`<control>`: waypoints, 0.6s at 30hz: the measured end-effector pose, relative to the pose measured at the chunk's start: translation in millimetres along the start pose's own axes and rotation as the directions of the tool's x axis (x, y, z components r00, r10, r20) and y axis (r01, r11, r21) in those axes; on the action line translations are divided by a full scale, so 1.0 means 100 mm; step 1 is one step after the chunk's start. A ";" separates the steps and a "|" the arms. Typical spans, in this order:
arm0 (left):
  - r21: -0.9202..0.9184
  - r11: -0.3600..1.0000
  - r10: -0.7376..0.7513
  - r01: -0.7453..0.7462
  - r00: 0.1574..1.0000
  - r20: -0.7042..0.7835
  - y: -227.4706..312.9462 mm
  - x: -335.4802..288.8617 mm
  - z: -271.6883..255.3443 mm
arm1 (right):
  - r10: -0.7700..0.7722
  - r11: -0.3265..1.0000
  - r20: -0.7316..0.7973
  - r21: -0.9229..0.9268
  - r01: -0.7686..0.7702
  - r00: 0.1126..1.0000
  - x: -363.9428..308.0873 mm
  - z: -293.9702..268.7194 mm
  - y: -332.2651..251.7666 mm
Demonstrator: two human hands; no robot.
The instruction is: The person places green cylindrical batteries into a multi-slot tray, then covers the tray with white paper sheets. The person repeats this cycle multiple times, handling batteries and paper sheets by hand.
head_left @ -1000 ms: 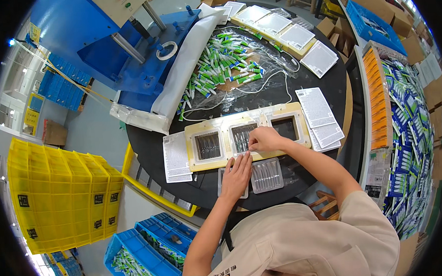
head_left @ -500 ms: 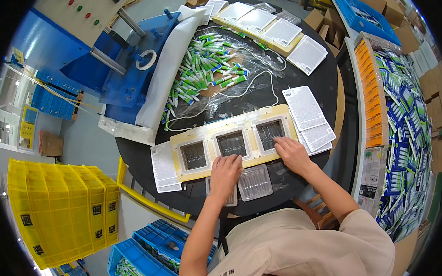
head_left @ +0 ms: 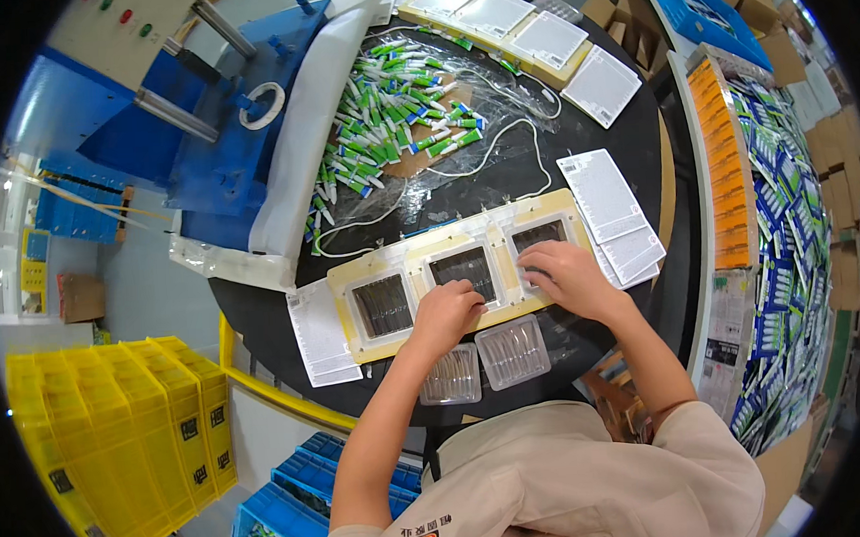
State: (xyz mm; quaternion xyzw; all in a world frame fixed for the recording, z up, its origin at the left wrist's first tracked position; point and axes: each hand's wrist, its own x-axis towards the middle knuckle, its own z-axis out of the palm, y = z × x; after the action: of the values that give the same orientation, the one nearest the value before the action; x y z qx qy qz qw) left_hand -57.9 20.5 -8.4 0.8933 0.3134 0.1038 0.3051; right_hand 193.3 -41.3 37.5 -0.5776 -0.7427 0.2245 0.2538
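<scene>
A pale yellow frame-like jig (head_left: pixel 368 351) with three square openings lies across the near part of the round black table. Clear ribbed blister trays sit in its openings, among them the left tray (head_left: pixel 382 305) and the middle tray (head_left: pixel 463 272). My left hand (head_left: pixel 448 316) rests with loosely bent fingers at the near edge of the middle opening, holding nothing I can see. Over the right tray (head_left: pixel 541 233), my right hand (head_left: pixel 567 274) has its fingers apart and curved down; it partly hides that tray. Two loose blister trays, one left (head_left: pixel 451 375) and one right (head_left: pixel 512 351), lie just in front of the jig.
Green-and-white tubes (head_left: pixel 385 126) are heaped beyond the jig beside a blue press machine (head_left: pixel 223 153). White printed cards flank the jig, left (head_left: pixel 323 336) and right (head_left: pixel 608 203). A second jig (head_left: pixel 497 50) lies farther back. Yellow crates (head_left: pixel 121 436) stand left.
The view has shifted a little. My right hand has moved farther over the right tray, its fingers more bent. My left hand has shifted slightly right, fingers curling more.
</scene>
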 end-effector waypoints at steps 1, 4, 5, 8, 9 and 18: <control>0.001 1.000 0.031 -0.031 1.000 0.002 -0.01 0.00 0.02 | 0.021 0.998 0.034 0.063 -0.023 0.999 0.04 0.08 -0.05; 0.087 0.987 0.140 -0.139 0.990 -0.005 -0.08 -0.01 0.09 | -0.034 0.998 0.179 -0.045 0.043 0.983 0.10 0.34 -0.20; 0.086 0.986 0.145 -0.145 0.989 0.000 -0.11 -0.01 0.10 | -0.051 0.995 0.218 -0.075 0.069 0.975 0.11 0.42 -0.23; 0.106 0.968 0.234 -0.228 0.971 -0.044 -0.14 -0.03 0.12 | -0.006 0.996 0.198 -0.089 0.024 0.980 0.16 0.58 -0.23; 0.123 0.964 0.243 -0.234 0.968 -0.068 -0.16 -0.02 0.10 | 0.006 0.997 0.184 -0.080 0.008 0.983 0.16 0.61 -0.21; -0.186 0.968 -0.244 0.166 0.785 -0.569 -0.23 -0.46 -0.40 | -0.139 0.985 -0.032 -0.110 0.135 0.990 0.04 0.76 -0.18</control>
State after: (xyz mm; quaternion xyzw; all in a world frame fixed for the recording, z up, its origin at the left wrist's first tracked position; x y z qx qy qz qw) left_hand -120.0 25.1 9.5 0.7567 0.4803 0.3606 0.2584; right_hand 130.3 -44.6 -9.4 -0.5424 -0.7865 0.1545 0.2516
